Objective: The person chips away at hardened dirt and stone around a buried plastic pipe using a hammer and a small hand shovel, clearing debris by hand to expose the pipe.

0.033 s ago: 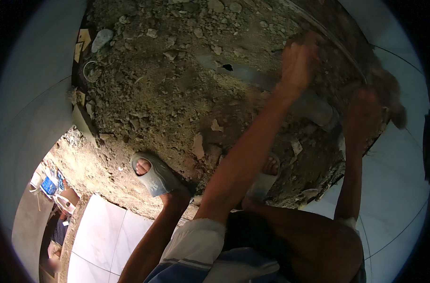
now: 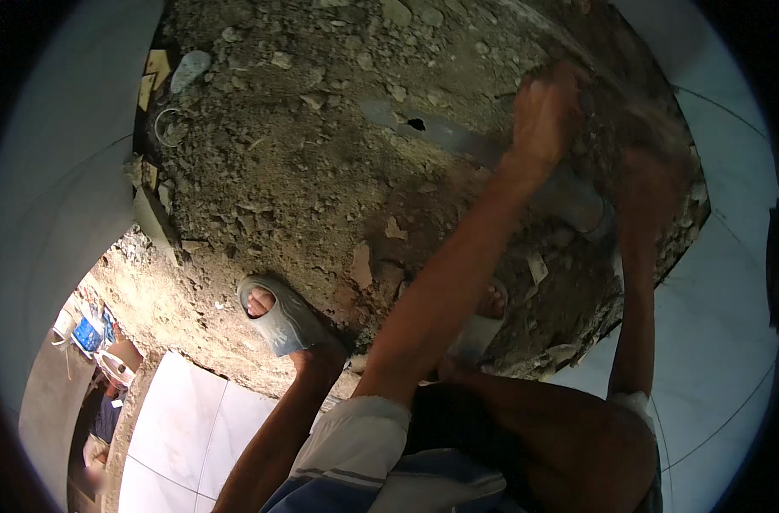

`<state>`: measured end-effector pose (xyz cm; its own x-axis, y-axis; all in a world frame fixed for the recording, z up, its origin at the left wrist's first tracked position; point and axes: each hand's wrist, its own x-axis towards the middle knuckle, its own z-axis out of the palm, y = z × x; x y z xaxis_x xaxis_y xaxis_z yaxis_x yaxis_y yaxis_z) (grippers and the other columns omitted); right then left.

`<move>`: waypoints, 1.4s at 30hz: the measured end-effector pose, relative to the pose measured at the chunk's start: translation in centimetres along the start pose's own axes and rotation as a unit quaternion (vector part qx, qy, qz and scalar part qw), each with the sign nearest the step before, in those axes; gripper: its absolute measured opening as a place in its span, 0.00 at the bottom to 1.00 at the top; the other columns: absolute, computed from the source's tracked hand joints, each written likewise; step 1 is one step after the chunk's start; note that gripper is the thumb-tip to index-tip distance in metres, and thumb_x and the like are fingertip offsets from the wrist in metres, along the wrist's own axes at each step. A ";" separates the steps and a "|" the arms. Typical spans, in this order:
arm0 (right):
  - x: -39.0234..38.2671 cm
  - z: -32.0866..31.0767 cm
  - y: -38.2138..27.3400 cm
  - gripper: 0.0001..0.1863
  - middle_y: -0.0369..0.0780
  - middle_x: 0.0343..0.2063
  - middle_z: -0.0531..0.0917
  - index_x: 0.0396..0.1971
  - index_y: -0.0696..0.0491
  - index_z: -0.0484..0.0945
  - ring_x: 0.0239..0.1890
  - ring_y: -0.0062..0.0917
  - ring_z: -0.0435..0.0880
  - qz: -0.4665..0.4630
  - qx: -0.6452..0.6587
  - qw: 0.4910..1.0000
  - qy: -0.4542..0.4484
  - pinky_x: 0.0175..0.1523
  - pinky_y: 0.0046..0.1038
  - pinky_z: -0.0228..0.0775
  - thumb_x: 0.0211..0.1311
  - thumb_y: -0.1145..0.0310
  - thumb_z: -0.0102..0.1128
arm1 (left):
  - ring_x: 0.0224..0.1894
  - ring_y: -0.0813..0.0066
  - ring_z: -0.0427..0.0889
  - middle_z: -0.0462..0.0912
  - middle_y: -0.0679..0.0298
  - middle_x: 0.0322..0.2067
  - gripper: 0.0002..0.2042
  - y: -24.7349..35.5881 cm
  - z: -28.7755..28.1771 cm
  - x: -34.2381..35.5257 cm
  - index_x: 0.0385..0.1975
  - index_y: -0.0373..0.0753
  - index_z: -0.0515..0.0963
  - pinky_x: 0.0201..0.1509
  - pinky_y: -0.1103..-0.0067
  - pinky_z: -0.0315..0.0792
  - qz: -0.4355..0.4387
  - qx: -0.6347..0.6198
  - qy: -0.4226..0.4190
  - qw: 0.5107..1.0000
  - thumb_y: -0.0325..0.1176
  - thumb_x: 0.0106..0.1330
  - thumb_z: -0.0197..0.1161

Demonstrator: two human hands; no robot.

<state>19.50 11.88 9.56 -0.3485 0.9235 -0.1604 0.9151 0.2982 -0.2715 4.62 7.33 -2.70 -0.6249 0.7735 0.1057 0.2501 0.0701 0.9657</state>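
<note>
Curled left hand (image 2: 548, 107) looks closed, its hold hidden; the blurred right hand's (image 2: 655, 184) grip I cannot tell. Near both, a dusty grey pipe (image 2: 454, 139), holed, lies half-buried in rubble (image 2: 295, 162). The contents of a white-rimmed container (image 2: 116, 369) are indistinct.

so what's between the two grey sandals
The head view shows dirt strewn with rubble there, and the left forearm crossing above it.

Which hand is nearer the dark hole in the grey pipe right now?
Left. The left hand is to the right of the dark hole in the grey pipe, roughly level in the picture; the right hand, blurred, is farther right and lower.
</note>
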 end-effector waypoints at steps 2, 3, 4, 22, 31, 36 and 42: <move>1.7 0.6 0.2 0.24 0.45 0.36 0.86 0.58 0.52 0.83 0.35 0.32 0.84 -0.066 -0.100 0.993 -0.015 0.41 0.38 0.74 0.77 0.48 0.56 | 0.33 0.49 0.87 0.85 0.50 0.28 0.22 1.1 0.3 0.1 0.48 0.39 0.79 0.33 0.62 0.79 -0.027 0.007 -0.004 1.000 0.18 0.52 0.71; 2.2 0.7 -1.1 0.23 0.45 0.35 0.86 0.58 0.52 0.82 0.35 0.33 0.84 -0.122 -0.105 0.987 0.001 0.41 0.39 0.75 0.78 0.50 0.56 | 0.33 0.49 0.87 0.86 0.50 0.28 0.20 0.3 0.1 0.0 0.47 0.39 0.79 0.34 0.62 0.79 -0.023 0.048 0.002 0.999 0.19 0.53 0.71; 2.5 0.9 -2.2 0.22 0.45 0.35 0.87 0.58 0.51 0.82 0.35 0.34 0.84 -0.177 -0.109 0.978 0.020 0.41 0.40 0.75 0.78 0.51 0.55 | 0.33 0.49 0.87 0.86 0.50 0.28 0.19 -0.5 -0.1 0.1 0.47 0.39 0.79 0.35 0.62 0.79 -0.019 0.089 0.007 0.996 0.19 0.54 0.71; -1.2 -2.0 4.0 0.20 0.35 0.33 0.83 0.50 0.56 0.82 0.33 0.19 0.79 -0.017 0.116 0.982 0.145 0.36 0.27 0.71 0.79 0.53 0.55 | 0.24 0.65 0.82 0.81 0.64 0.20 0.28 0.2 4.0 -0.1 0.65 0.24 0.71 0.64 0.58 0.68 -0.084 0.209 -0.060 0.972 0.28 0.65 0.66; -5.0 -2.5 2.7 0.24 0.30 0.28 0.78 0.41 0.55 0.80 0.30 0.13 0.73 0.104 0.194 0.973 0.065 0.34 0.24 0.64 0.75 0.45 0.60 | 0.36 0.57 0.86 0.84 0.54 0.33 0.23 10.1 -1.1 -14.6 0.58 0.32 0.75 0.49 0.59 0.77 -0.002 0.035 -0.126 0.991 0.26 0.61 0.65; -5.7 -3.0 2.8 0.27 0.34 0.32 0.80 0.48 0.58 0.81 0.34 0.20 0.75 0.092 0.120 0.988 0.031 0.38 0.29 0.68 0.75 0.44 0.59 | 0.28 0.60 0.87 0.83 0.50 0.40 0.25 8.9 -9.0 -11.2 0.62 0.36 0.74 0.25 0.69 0.81 -0.023 0.309 -0.212 0.927 0.26 0.62 0.66; -6.2 -1.4 1.9 0.31 0.40 0.37 0.85 0.57 0.58 0.81 0.40 0.26 0.80 0.124 0.141 0.980 -0.064 0.45 0.36 0.72 0.72 0.43 0.63 | 0.27 0.57 0.89 0.73 0.44 0.58 0.23 0.7 -15.5 -4.1 0.59 0.40 0.72 0.26 0.67 0.85 0.019 0.408 -0.228 0.884 0.24 0.63 0.69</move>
<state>23.70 7.03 11.41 -0.1624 0.9157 -0.3676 0.8888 -0.0260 -0.4576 -4.12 -5.59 1.18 -0.2884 0.9454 -0.1518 0.8304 0.3258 0.4520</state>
